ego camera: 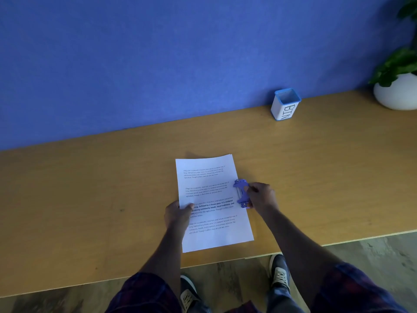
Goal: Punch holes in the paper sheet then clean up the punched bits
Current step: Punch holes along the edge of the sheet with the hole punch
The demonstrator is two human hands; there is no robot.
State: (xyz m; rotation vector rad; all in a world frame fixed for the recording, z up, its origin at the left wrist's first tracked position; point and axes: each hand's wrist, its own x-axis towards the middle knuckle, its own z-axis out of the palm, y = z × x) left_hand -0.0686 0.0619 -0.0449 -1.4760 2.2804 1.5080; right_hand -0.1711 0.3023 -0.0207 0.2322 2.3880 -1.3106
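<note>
- I saw the paper sheet lying flat on the wooden worktop, just below the centre of the frame, its long sides running away from me and tilted a little to the left at the top.
- Four blocks of printed text ran down the sheet; the third block was partly in bold.
- The left hand rested on the sheet's left edge about halfway down, thumb lying on top of the paper and the other fingers curled at the edge, pinning or pinching the sheet there; I could not tell whether they reached under it.
- The hole punch, a small blue one, sat on the sheet's right edge at about mid-height, with the paper's edge meeting its slot.
- The right hand was closed around the punch from the right side, fingers wrapped over its top.
- A small white container with a blue rim, marked "BIN", stood upright at the back of the worktop against the blue wall, in the upper right of the frame, well apart from the sheet.
- A white round pot with a green plant stood at the far right edge.
- No punched bits were clear enough for me to make out.
</note>
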